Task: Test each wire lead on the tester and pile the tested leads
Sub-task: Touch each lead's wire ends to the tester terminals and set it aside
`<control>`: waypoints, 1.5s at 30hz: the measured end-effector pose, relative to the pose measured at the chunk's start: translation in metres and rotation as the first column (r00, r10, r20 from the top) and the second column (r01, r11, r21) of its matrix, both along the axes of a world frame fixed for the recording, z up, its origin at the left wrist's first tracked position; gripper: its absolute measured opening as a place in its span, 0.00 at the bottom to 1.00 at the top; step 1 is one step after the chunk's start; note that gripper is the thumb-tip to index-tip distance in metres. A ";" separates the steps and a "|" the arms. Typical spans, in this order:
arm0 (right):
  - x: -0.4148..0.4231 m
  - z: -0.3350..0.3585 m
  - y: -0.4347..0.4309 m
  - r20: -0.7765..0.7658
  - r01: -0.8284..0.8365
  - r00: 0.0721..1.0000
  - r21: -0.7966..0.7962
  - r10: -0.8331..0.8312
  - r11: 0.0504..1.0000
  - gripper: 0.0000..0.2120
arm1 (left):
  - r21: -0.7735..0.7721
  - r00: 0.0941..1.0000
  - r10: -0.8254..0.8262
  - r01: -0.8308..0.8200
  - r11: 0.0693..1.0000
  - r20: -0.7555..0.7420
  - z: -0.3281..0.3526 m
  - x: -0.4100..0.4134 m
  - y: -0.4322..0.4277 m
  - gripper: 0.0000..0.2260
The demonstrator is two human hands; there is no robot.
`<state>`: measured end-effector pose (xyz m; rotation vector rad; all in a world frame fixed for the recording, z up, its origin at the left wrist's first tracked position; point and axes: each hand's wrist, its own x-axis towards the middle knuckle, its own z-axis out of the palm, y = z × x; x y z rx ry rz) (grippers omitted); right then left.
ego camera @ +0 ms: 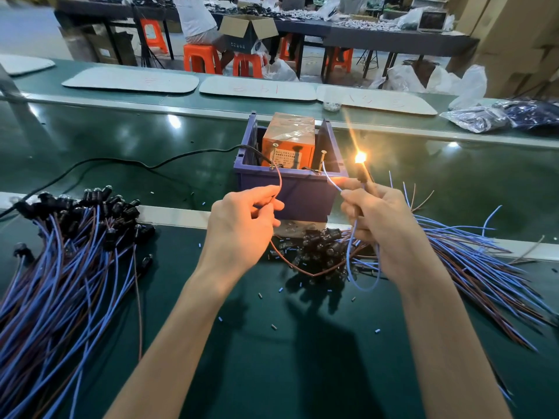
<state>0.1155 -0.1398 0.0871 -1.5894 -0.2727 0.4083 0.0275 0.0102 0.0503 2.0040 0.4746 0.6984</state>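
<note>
Brown wire (279, 184): pinched between the thumb and fingers of our left hand (242, 225); it arcs up and away to the left screw (274, 160), tip at the shank.
Blue wire (331, 180): pinched by our right hand (381, 225); its bare end reaches toward the right screw (322, 163), but contact is too fine to see.
Lamp (360, 158): lit and upright above the right hand, which also grips its black holder.
Tester (287, 140): orange box in a purple bin (290, 198), dead ahead, just beyond both hands.
Lead axis: both wires sag toward us under the wrists, then rise to the screws, so the lead spans side to side between our hands.
Heaps: the left heap (60, 267) lies well apart from the left hand; the right heap (472, 255) lies just beside the right hand.
Next: we judge the glow a pass. The lead pulls toward us off the screws, then goes sideways to a heap. We cannot tell which heap holds the tested leads.
</note>
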 end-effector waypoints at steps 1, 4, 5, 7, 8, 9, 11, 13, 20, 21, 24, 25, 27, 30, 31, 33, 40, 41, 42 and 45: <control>0.000 0.002 -0.001 0.000 -0.007 1.000 -0.002 0.007 1.000 0.11 | -0.003 1.000 -0.001 0.001 1.000 -0.004 0.000 0.000 0.000 0.13; 0.000 0.010 -0.003 0.028 -0.033 0.999 -0.054 0.034 0.998 0.16 | -0.028 1.000 -0.008 0.007 1.000 -0.025 0.002 0.000 0.001 0.13; 0.001 0.012 -0.004 0.053 -0.030 0.998 -0.098 0.036 0.995 0.19 | -0.037 0.999 -0.017 0.015 0.999 -0.038 0.001 0.000 0.002 0.12; 0.004 0.015 -0.006 0.138 0.019 0.990 -0.213 0.011 0.977 0.23 | -0.052 0.996 -0.036 0.032 0.998 -0.077 0.001 0.001 0.005 0.11; 0.004 0.015 -0.008 0.178 0.054 0.984 -0.240 -0.010 0.969 0.24 | -0.063 0.993 -0.047 0.041 0.997 -0.105 0.000 0.002 0.007 0.11; 0.005 0.015 -0.011 0.200 0.080 0.979 -0.232 -0.033 0.970 0.24 | -0.083 0.988 -0.066 0.054 0.995 -0.141 -0.001 0.001 0.008 0.11; 0.004 0.016 -0.015 0.200 0.119 0.976 -0.143 -0.089 0.983 0.21 | -0.090 0.957 -0.112 0.091 0.992 -0.269 -0.004 0.000 0.014 0.09; 0.005 0.018 -0.019 0.200 0.190 0.964 -0.044 -0.177 0.981 0.18 | -0.031 0.890 -0.138 0.138 0.990 -0.435 -0.006 -0.003 0.022 0.08; 0.012 0.019 -0.025 0.365 0.460 0.793 0.165 -0.487 0.872 0.11 | 0.430 0.581 0.302 0.092 0.898 -0.756 -0.004 -0.025 0.058 0.13; 0.012 0.020 -0.024 0.420 0.491 0.751 0.161 -0.509 0.856 0.10 | 0.446 0.559 0.330 0.080 0.892 -0.760 -0.003 -0.029 0.065 0.14; 0.008 0.023 -0.020 0.584 0.548 0.594 0.209 -0.553 0.810 0.08 | 0.481 0.512 0.385 0.062 0.875 -0.768 -0.001 -0.038 0.086 0.20; 0.006 0.023 -0.020 0.654 0.585 0.502 0.225 -0.566 0.779 0.10 | 0.475 0.489 0.395 0.045 0.879 -0.778 -0.001 -0.042 0.091 0.22; 0.000 0.025 -0.018 0.770 0.653 0.304 0.260 -0.561 0.711 0.12 | 0.440 0.453 0.382 0.027 0.898 -0.806 -0.003 -0.046 0.097 0.25; -0.005 0.027 -0.017 0.854 0.671 0.159 0.275 -0.496 0.689 0.12 | 0.422 0.444 0.368 0.026 0.906 -0.817 -0.011 -0.047 0.100 0.26; -0.006 0.026 -0.017 0.874 0.667 0.161 0.246 -0.459 0.703 0.13 | 0.427 0.457 0.376 0.011 0.904 -0.806 -0.013 -0.047 0.101 0.26; -0.004 0.021 -0.018 0.904 0.665 0.242 0.110 -0.352 0.739 0.16 | 0.449 0.482 0.397 -0.009 0.894 -0.781 -0.016 -0.048 0.104 0.24; 0.016 -0.010 -0.025 0.323 0.071 0.833 -0.867 0.449 0.493 0.18 | 0.476 0.521 0.416 -0.022 0.879 -0.745 -0.024 -0.052 0.112 0.22; 0.018 -0.015 -0.024 0.213 -0.013 0.837 -0.914 0.504 0.407 0.16 | 0.477 0.534 0.422 -0.040 0.878 -0.732 -0.024 -0.053 0.113 0.21; 0.019 -0.018 -0.022 0.160 -0.045 0.831 -0.935 0.533 0.351 0.14 | 0.477 0.545 0.428 -0.058 0.877 -0.721 -0.024 -0.053 0.113 0.21; 0.023 -0.023 -0.022 0.166 -0.025 0.840 -0.939 0.516 0.342 0.14 | 0.470 0.559 0.441 -0.102 0.877 -0.703 -0.023 -0.053 0.112 0.19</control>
